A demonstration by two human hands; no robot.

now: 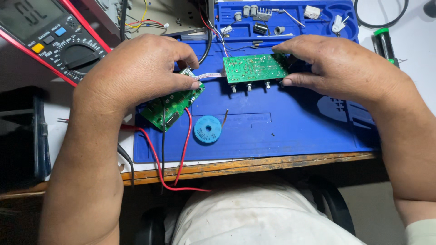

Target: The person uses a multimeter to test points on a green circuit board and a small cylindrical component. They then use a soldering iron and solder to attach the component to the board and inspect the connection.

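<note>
The left hand [136,72] pinches its thumb and forefinger on the edge of a small green circuit board [171,109]. The right hand [336,63] clamps thumb and fingers on the right end of a larger green board [254,68]. A white ribbon cable [210,75] joins the two boards. Both lie on the blue mat [281,131]. On the mat's front half sits a blue solder-wick spool [207,129]; beyond the mat's left edge lies a multimeter [50,36].
</note>
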